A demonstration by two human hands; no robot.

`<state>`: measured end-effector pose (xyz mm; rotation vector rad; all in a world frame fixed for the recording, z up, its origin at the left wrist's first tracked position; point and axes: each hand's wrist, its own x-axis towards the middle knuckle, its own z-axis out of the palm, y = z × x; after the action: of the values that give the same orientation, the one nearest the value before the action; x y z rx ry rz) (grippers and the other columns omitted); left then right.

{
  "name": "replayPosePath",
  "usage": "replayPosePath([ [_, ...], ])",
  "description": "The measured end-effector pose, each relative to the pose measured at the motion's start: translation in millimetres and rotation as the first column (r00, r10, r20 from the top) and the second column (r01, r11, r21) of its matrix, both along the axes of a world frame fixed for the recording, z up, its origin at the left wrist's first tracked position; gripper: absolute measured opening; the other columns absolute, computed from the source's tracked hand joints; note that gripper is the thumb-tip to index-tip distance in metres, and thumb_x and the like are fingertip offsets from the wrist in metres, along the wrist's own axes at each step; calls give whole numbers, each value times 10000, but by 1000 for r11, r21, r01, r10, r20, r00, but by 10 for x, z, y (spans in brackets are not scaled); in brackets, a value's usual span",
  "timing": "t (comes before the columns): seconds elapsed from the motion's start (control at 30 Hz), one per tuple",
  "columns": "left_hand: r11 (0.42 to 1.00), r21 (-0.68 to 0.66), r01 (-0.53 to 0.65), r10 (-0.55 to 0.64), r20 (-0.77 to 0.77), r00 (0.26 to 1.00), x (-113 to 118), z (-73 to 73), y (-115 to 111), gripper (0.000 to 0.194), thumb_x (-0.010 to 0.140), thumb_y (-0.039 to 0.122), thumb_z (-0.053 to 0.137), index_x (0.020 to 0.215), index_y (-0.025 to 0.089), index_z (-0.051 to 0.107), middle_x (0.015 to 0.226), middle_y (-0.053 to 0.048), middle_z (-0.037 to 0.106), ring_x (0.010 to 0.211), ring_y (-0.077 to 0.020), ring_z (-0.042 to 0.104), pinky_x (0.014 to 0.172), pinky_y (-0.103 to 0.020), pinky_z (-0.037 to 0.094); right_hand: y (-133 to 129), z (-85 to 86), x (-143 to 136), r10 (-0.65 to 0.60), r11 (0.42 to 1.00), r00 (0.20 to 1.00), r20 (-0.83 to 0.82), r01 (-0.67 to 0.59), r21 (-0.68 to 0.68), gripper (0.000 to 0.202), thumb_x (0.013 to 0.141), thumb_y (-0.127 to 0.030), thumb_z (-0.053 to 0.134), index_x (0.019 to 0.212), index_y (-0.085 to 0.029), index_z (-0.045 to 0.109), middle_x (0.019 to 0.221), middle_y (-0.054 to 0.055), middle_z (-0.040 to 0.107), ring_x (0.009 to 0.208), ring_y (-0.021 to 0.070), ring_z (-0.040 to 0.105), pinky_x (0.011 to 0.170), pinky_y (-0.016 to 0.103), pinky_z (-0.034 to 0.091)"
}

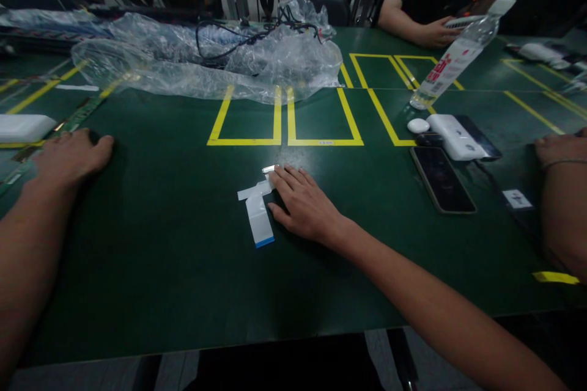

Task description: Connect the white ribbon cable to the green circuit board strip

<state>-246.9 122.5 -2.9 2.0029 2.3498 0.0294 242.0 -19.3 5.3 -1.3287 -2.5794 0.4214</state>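
Observation:
My right hand (302, 203) lies palm down on the green table, its fingers stretched out and the thumb apart. Its fingertips touch the upper end of a white flat ribbon cable (259, 220), which is bent sideways in the middle and has a blue strip at its lower end. The cable's shiny upper tip (269, 169) shows just beyond the fingers. At the left, my left hand (73, 157) rests with the thumb spread, over or against a long narrow green circuit board strip (77, 115); whether it presses on the strip is hidden.
Clear plastic wrap (284, 61) with black cables lies across the back. On the right are a tilted plastic bottle (454, 64), a phone (443, 180) and a white device (458, 137). A white case (25, 128) sits far left. Another person's forearm (566, 195) rests at the right edge.

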Motion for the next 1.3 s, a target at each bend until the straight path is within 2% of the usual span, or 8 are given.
replayPosePath([
  [0.1,989,-44,-141,136,-102,985,-25,10,9,844,998,715,153,1289,11,515,1477,-218,473,1297,-515,466,1004,-722,434,8,-11,5,4,1000,1000,-2,-3,22,667,1038,-440,479,1574,-54,390,1680,209,326,1566,343,259,1285,531,214],
  [0.23,999,-43,-28,23,-108,994,180,64,1,734,998,681,290,1271,52,552,1289,-169,623,1197,-485,553,950,-683,500,20,-6,13,-4,1000,1000,-28,5,25,621,1013,-442,523,1512,-77,469,1676,198,343,1569,339,256,1278,536,237],
  [0.33,984,-42,174,-178,-128,976,711,141,-131,745,1046,585,268,1409,-25,495,1352,-237,588,1213,-458,572,1002,-638,490,24,-2,7,-1,1000,1000,-25,1,12,626,1012,-446,523,1518,-83,460,1672,198,351,1567,342,260,1278,545,234],
  [0.47,833,-7,553,-553,-42,832,1676,201,-531,674,1070,485,292,1491,-16,456,1482,-242,509,1355,-393,503,1167,-589,372,19,-6,-15,3,1000,1000,-5,-3,24,645,1015,-451,517,1534,-74,448,1675,200,343,1566,342,263,1283,532,222],
  [0.57,733,34,679,-680,65,731,2235,192,-879,640,1037,445,359,1553,72,420,1571,-185,445,1451,-348,422,1202,-540,360,13,-8,-33,1,999,1000,13,-1,42,640,1012,-429,519,1528,-55,458,1669,216,347,1562,349,273,1283,530,215],
  [0.63,690,45,723,-720,148,678,2438,183,-1052,654,1012,409,392,1594,111,360,1593,-163,426,1469,-331,404,1204,-532,365,11,-11,-41,6,999,1000,20,-7,51,640,1016,-417,510,1535,-48,451,1664,219,355,1560,355,274,1281,537,213],
  [0.97,628,111,770,-761,293,578,2449,172,-1104,678,968,300,430,1621,164,307,1585,-139,436,1435,-306,448,1196,-508,388,-1,-2,-85,36,998,999,36,-38,42,650,1024,-434,480,1568,-84,413,1682,183,333,1572,371,231,1276,610,163],
  [1.3,549,91,831,-836,87,542,2465,120,-1102,619,966,296,426,1562,128,448,1597,-135,439,1494,-291,383,1234,-494,325,-1,-15,-88,28,998,1000,3,-28,53,660,1016,-435,494,1572,-92,398,1679,175,346,1569,357,244,1278,603,163],
])
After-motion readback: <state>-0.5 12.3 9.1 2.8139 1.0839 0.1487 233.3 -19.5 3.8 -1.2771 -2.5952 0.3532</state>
